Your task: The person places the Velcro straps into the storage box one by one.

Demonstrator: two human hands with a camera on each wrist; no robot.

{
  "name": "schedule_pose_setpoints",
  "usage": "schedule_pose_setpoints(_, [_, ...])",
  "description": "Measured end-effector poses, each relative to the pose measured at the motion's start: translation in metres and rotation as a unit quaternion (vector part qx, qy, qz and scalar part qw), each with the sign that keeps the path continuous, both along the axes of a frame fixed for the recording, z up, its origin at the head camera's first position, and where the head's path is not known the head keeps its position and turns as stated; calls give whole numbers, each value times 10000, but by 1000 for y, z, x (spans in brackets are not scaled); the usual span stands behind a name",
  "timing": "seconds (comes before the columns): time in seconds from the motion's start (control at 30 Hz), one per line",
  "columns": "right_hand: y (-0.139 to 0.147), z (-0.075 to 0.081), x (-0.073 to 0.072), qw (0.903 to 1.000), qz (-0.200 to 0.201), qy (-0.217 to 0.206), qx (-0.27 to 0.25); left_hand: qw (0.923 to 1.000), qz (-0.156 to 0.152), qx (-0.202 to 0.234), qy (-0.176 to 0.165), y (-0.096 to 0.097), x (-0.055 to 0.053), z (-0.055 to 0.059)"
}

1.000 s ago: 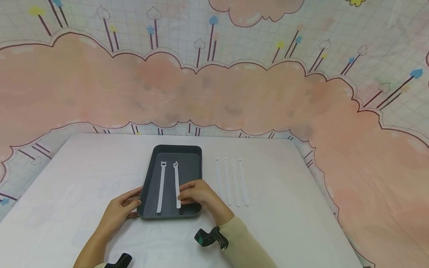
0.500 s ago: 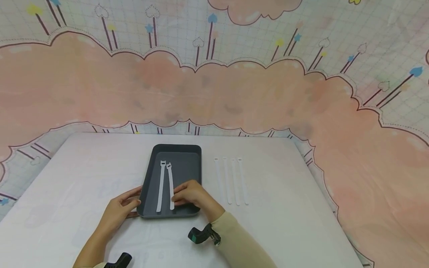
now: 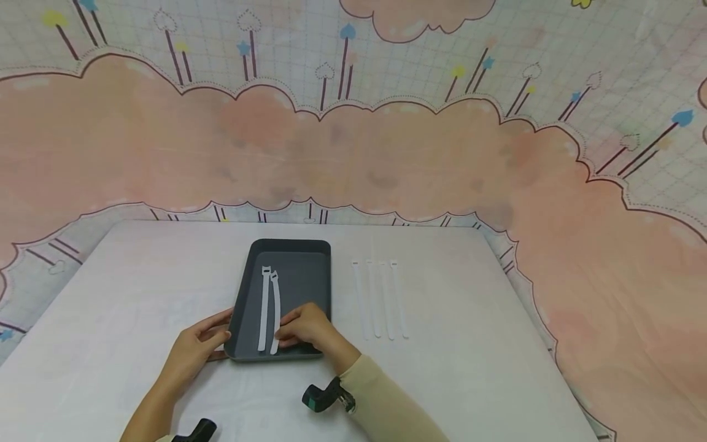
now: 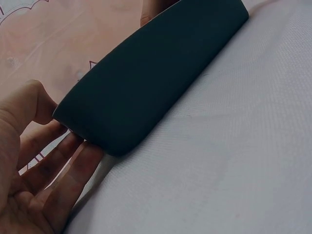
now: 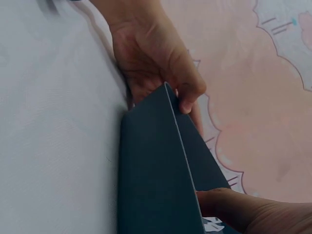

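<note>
At eight o'clock on the dark tray (image 3: 306,276), the left hand (image 3: 190,347) grips its edge; inside, near six, the right hand (image 3: 310,325) pinches a white strap (image 3: 277,301), its neighbour strap (image 3: 264,310) toward nine. Outside, at three, lie four pale straps (image 3: 386,301); beyond twelve, patterned cloth (image 3: 331,159).

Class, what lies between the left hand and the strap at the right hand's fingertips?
The tray's left wall and the other white strap, as the head view shows.
</note>
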State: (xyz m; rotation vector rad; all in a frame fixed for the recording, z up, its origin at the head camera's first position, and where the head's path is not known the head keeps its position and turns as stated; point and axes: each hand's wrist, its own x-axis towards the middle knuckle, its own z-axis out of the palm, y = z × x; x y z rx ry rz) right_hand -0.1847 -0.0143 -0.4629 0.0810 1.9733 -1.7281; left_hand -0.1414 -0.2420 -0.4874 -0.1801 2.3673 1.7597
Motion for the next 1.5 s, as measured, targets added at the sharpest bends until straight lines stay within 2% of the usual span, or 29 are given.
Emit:
schedule_pose_setpoints(0.63, [-12, 2, 11, 9948, -352, 550, 782, 9999, -26, -149, 74, 0, 1, 1])
schedule_pose_setpoints(0.93, [-14, 1, 14, 9900, -216, 913, 1056, 9999, -38, -38, 164, 0, 1, 1])
schedule_pose_setpoints(1.07, [-8, 6, 13, 9893, -108, 1021, 1033, 9998, -50, 5, 185, 0, 1, 0])
schedule_pose_setpoints(1.17, [6, 17, 9, 9897, 2, 1135, 870, 9998, -54, 36, 185, 0, -1, 0])
schedule_pose_setpoints(1.3, [44, 39, 3, 9919, -123, 1145, 537, 9998, -59, 87, 175, 0, -2, -1])
schedule_pose_setpoints(1.4, [84, 49, 0, 9897, -418, 1246, 561, 9999, -66, 75, 116, -1, -1, -2])
schedule_pose_setpoints(1.5, [125, 46, 0, 9826, -791, 1436, 871, 9999, -66, 45, 62, -3, 0, -3])
